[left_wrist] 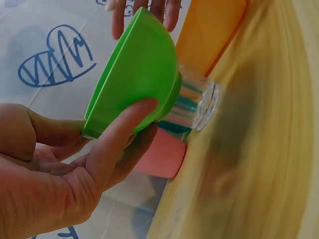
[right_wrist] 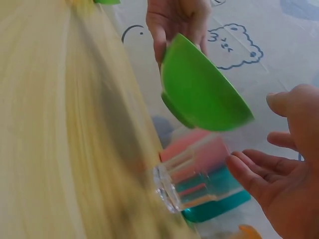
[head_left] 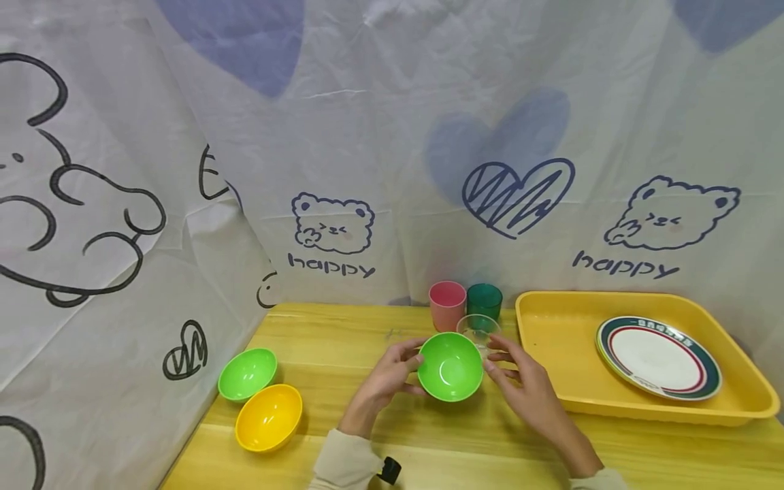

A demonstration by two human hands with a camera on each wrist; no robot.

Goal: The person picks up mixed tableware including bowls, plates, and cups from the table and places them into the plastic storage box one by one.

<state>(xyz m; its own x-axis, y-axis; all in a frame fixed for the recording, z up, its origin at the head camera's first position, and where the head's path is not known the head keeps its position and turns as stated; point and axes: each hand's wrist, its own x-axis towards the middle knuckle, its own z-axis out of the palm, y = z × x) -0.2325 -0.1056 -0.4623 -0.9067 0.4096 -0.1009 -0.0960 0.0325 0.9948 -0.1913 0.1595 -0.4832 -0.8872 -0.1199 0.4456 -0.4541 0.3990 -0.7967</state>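
My left hand (head_left: pixel 387 378) holds a green bowl (head_left: pixel 451 368) above the table, pinching its left edge. In the left wrist view the thumb is at the rim of the bowl (left_wrist: pixel 137 74) and fingers lie along its outside. The bowl is tilted, its inside facing my head. On its other side is my right hand (head_left: pixel 524 389), fingers spread and loosely bent. A gap shows between that hand (right_wrist: pixel 294 169) and the rim in the right wrist view. Just behind the bowl stands a clear cup (right_wrist: pixel 192 174), partly hidden in the head view.
A pink cup (head_left: pixel 448 307) and a teal cup (head_left: pixel 485 299) stand by the back wall cloth. At right is a yellow tray (head_left: pixel 551 327) bearing a rimmed white plate (head_left: pixel 657 357). Another green bowl (head_left: pixel 248 374) and a yellow bowl (head_left: pixel 269 418) sit at the table's left edge.
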